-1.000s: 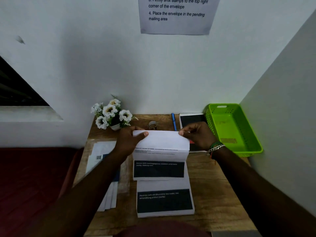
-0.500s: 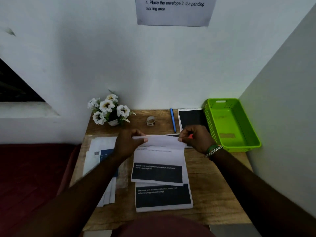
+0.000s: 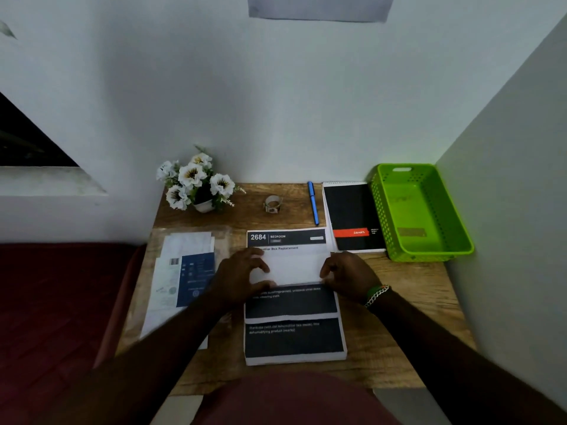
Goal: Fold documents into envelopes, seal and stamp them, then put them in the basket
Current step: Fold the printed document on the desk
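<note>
the desk is showing a wood-grain top with a matt finish. the stack of documents is looking like matt white paper printed with dark blocks, and the folded sheet under the fingers is showing its plain white back. the basket at the far right is reading as bright green plastic, slightly glossy, its walls perforated. the notepad is showing a smooth black cover. the pen is looking like blue plastic. the envelopes at the left are lying under a clear, shiny film. the bracelet is glinting like metal chain.
</note>
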Motion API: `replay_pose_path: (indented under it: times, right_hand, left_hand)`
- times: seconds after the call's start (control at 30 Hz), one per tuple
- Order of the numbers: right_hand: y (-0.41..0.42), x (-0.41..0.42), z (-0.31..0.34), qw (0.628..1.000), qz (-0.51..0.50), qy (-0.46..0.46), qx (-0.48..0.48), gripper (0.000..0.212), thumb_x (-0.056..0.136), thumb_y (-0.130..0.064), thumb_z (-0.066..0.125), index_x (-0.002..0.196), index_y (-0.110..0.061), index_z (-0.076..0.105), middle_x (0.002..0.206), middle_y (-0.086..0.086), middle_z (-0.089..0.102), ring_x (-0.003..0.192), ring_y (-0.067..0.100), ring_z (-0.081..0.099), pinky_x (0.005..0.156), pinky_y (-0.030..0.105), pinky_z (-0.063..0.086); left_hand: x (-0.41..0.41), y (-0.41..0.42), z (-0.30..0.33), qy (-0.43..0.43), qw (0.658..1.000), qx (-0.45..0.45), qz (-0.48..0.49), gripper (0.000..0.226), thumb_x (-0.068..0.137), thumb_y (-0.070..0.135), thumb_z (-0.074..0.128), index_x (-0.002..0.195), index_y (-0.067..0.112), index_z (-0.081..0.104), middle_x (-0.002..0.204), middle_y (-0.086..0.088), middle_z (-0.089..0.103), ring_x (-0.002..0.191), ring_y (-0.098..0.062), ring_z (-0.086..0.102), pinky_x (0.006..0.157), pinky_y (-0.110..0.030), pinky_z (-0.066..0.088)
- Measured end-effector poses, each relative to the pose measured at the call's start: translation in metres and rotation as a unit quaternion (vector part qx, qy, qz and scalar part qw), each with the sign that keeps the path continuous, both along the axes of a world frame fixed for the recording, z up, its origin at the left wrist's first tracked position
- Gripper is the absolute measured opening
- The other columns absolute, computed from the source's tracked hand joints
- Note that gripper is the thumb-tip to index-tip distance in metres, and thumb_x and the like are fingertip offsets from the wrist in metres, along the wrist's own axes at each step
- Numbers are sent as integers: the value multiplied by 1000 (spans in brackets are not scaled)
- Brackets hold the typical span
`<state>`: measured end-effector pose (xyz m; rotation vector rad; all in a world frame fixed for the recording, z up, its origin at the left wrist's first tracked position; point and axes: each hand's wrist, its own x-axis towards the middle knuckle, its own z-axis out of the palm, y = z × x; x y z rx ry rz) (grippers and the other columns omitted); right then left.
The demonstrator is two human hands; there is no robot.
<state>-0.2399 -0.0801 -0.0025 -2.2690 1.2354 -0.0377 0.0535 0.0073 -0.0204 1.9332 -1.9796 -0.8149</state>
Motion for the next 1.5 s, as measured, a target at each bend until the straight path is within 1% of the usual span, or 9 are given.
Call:
replay_pose_path:
  times: [0.27,0.43,0.5,0.73,0.87,0.97,1.2,1.33,1.5]
  right_hand:
    - [-5,17,-5,999,-17,-9,33,11,82,-35,76,83,-29,68,88,-11,64,85,6,57,81,30,52]
    - [-12,39,-5,996,-30,-15,-78,27,87,-44,68,111,-32,64,119,-7,63,112,16,53,96,41,46]
    - [-13,46,-1,999,-27,-7,-41,23,88,-42,67,108,-32,65,112,-7,66,107,15,56,97,42,46]
    - [-23,46,21,987,-40,-133,79,4,91,-24,70,90,-23,73,88,-9,71,85,6,64,86,37,55]
    - [-33,51,55,980,-25,-191,49,4,90,-23,71,88,-21,74,86,-9,71,81,3,64,76,19,50]
    - [-39,53,73,977,-32,-212,22,8,88,-23,73,83,-28,72,84,-11,72,80,1,64,74,16,47]
    - [-42,31,66,978,-51,-201,30,11,87,-23,74,78,-29,71,81,-13,72,80,1,65,76,24,50]
    - [-38,27,64,979,-61,-192,41,13,87,-20,74,78,-29,71,83,-8,73,82,6,67,77,21,48]
    - [-38,38,66,978,-51,-198,41,9,88,-22,74,80,-27,72,84,-11,73,82,1,67,76,17,48]
  left_hand:
    - [-10,-14,12,-75,996,41,-16,42,82,37,77,116,40,52,144,9,46,135,-19,39,110,-49,36]
    - [-16,-13,12,-70,997,1,-25,50,77,29,82,114,40,51,141,10,46,132,-17,43,108,-47,40]
    - [-17,-10,11,-57,998,-7,-21,52,75,27,84,111,41,50,136,11,47,128,-15,47,105,-46,45]
    - [-21,-20,31,84,991,-52,93,42,77,61,74,109,40,56,105,20,60,96,1,56,82,-32,53]
    - [-28,-44,51,61,991,-83,88,45,82,75,48,103,42,71,103,26,70,101,1,61,97,-50,48]
    - [-31,-53,68,32,989,-112,90,47,85,73,44,100,40,74,100,24,72,99,-2,63,97,-51,45]
    - [3,-38,79,98,987,-73,105,9,92,37,71,96,31,77,96,18,74,89,5,64,90,-36,54]
    - [12,-26,70,28,981,-111,159,15,92,24,68,104,28,76,102,8,76,92,-7,67,83,-28,51]
    - [-22,-34,76,25,985,-127,115,38,87,49,57,121,35,68,123,13,69,115,-11,61,103,-47,46]
